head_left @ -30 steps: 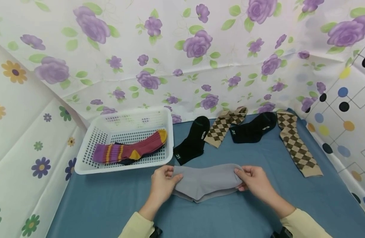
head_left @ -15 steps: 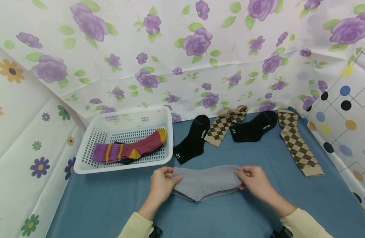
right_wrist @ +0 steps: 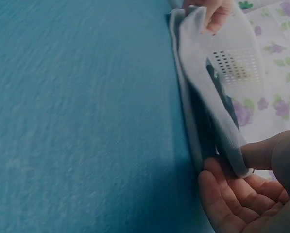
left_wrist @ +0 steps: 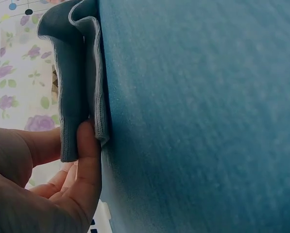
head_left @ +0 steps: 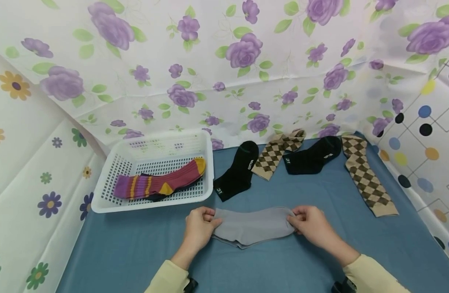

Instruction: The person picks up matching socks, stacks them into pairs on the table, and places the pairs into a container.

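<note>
Two grey socks (head_left: 253, 226) lie one over the other in front of me, nearly lined up. My left hand (head_left: 200, 228) pinches the upper sock's left end between thumb and fingers. At the right end, my right hand (head_left: 312, 226) grips the upper sock the same way. In the left wrist view, a finger of the left hand (left_wrist: 67, 194) sits between the upper sock (left_wrist: 71, 92) and the lower layer on the cloth. The right wrist view has the right hand's (right_wrist: 247, 194) thumb above the upper sock (right_wrist: 203, 80), fingers beneath it.
A white basket (head_left: 136, 208) at left holds a purple-and-red striped sock (head_left: 158, 183) over a dark one. Behind the grey socks lie a black sock (head_left: 237, 171), a brown checked sock (head_left: 270, 160), another black sock (head_left: 312, 156) and another checked sock (head_left: 369, 177). Floral sheets rise around the blue cloth (head_left: 136, 252).
The upper grey sock has come down onto the lower one, and the gap at the front edge has narrowed. My right hand has shifted slightly left; the left has barely moved.
</note>
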The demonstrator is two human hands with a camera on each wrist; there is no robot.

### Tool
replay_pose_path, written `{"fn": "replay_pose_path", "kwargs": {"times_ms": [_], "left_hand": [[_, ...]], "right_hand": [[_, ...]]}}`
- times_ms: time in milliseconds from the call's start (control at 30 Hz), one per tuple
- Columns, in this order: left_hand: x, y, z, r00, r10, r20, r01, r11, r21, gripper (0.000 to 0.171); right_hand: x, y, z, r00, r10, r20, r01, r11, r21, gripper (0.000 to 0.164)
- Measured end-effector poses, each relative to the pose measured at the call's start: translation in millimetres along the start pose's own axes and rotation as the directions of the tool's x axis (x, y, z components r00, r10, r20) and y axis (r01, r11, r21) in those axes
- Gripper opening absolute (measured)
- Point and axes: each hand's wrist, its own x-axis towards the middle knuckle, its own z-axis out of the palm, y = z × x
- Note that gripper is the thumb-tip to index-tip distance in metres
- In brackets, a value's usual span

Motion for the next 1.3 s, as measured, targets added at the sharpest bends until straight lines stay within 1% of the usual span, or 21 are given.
{"fn": "replay_pose_path", "kwargs": {"times_ms": [133,333,467,567,700,767,867,1000,1133,1233,1300], "left_hand": [[-1.9,2.1,-0.4,1.0,-0.014,-0.01,0.014,1.0,0.021,0.021],[-5.1,2.3,0.3,0.999,0.013,-0.046,-0.007,0.992,0.123,0.02],[-6.3,2.2,0.3,0.999,0.022,-0.045,-0.014,0.986,0.164,0.018],[-7.1,5.1,-0.7,0.999,0.028,-0.041,-0.021,0.987,0.16,0.013],[-7.7,11.5,-3.8,0.998,0.041,-0.045,-0.034,0.99,0.134,0.011],[-7.9,14.6,-5.7,0.998,0.043,-0.049,-0.036,0.992,0.123,0.011],[-8.9,18.2,-7.8,0.998,0.04,-0.046,-0.035,0.993,0.109,0.011],[-9.8,16.6,-7.0,0.999,0.029,-0.018,-0.027,0.994,0.105,0.011],[-9.0,10.3,-3.0,1.0,0.025,0.003,-0.025,0.993,0.114,0.011],[-7.4,6.6,-0.3,1.0,0.029,-0.003,-0.028,0.992,0.119,0.01],[-6.5,5.3,0.6,0.999,0.034,-0.012,-0.033,0.992,0.123,0.01]], "right_hand": [[1.5,4.3,0.5,0.999,-0.027,-0.038,0.025,0.998,-0.053,0.022],[2.0,6.4,-0.8,0.992,-0.097,-0.084,0.086,0.988,-0.126,0.024],[1.7,6.2,-2.3,0.987,-0.123,-0.106,0.105,0.982,-0.156,0.021],[0.9,4.9,-4.6,0.987,-0.122,-0.101,0.112,0.989,-0.101,0.017],[-0.4,-0.4,-10.6,0.99,-0.109,-0.092,0.11,0.994,0.0,0.015],[-1.8,-4.4,-15.0,0.99,-0.101,-0.097,0.103,0.995,0.011,0.016],[-4.0,-9.1,-21.4,0.991,-0.086,-0.098,0.087,0.996,0.009,0.018],[-3.9,-8.7,-24.3,0.993,-0.076,-0.087,0.076,0.997,0.001,0.018],[0.2,-0.7,-18.3,0.996,-0.063,-0.066,0.06,0.997,-0.045,0.018],[3.0,5.5,-12.6,0.997,-0.054,-0.056,0.049,0.995,-0.089,0.02],[3.5,8.1,-10.2,0.996,-0.066,-0.06,0.059,0.992,-0.114,0.022]]}}
